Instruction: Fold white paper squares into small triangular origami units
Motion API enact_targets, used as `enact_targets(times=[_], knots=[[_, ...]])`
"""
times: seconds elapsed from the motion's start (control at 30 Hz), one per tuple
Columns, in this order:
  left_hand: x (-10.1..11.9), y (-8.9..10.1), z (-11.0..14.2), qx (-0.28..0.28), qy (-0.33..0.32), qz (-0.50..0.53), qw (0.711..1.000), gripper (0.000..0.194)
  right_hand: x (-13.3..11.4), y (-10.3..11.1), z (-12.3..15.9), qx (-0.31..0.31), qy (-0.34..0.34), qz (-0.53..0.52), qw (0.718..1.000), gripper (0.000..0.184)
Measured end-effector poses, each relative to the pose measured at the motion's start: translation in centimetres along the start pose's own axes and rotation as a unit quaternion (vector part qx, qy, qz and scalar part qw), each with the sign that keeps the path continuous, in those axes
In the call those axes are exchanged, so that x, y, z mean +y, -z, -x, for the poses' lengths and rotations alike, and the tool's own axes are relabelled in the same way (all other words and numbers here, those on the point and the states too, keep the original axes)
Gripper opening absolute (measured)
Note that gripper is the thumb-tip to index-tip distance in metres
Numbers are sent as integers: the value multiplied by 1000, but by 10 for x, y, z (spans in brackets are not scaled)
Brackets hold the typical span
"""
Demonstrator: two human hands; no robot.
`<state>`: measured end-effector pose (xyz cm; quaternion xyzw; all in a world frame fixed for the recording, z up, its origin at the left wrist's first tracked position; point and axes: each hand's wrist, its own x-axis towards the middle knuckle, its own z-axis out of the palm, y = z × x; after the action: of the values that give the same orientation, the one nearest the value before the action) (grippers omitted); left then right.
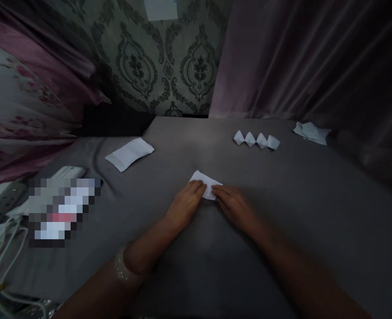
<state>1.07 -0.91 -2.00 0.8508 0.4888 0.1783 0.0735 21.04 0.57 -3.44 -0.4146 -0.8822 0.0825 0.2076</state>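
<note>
A small folded sheet of white paper (pixel 206 180) lies on the grey cloth surface in front of me. My left hand (pixel 190 198) holds its left part, with the fingers closed and pressed onto the paper. On the right edge, my right hand (pixel 233 201) does the same, its fingertips close to those of the left. The thumbs are mostly hidden beneath the fingers. Farther back on the right stands a row of several folded white paper shapes (pixel 250 139) with pointed tops. A stack of white paper sheets (pixel 130 153) rests at the back left.
Crumpled white paper (pixel 311 132) lies at the far right. On the left are a blurred-out phone-like object (pixel 63 212), a white power strip (pixel 3 201) and white cables (pixel 8 261). A black item (pixel 116 123) sits by the patterned wall (pixel 167 68). Curtains (pixel 265 57) hang at the right.
</note>
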Motion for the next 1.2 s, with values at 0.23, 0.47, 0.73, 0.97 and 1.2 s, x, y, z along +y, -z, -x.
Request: enact_targets(times=[0.23,0.47,0.73,0.97,1.2], knots=[[-1,-2,1,24,65,132,989,22,-1,-3,-3,42,-58,-77,994,26],[2,-8,4,61,136,180,972,9,-5,-4,-9,61,-100,-100,988,25],[6,-11,3,61,173,159,970,17,-7,-9,-18,66,-123,-48,989,24],[5,-19,1,90,188,153,966,15,-7,-12,-26,58,-129,0,990,24],[7,-21,-1,95,203,150,963,18,-2,-16,-30,40,-124,28,991,24]])
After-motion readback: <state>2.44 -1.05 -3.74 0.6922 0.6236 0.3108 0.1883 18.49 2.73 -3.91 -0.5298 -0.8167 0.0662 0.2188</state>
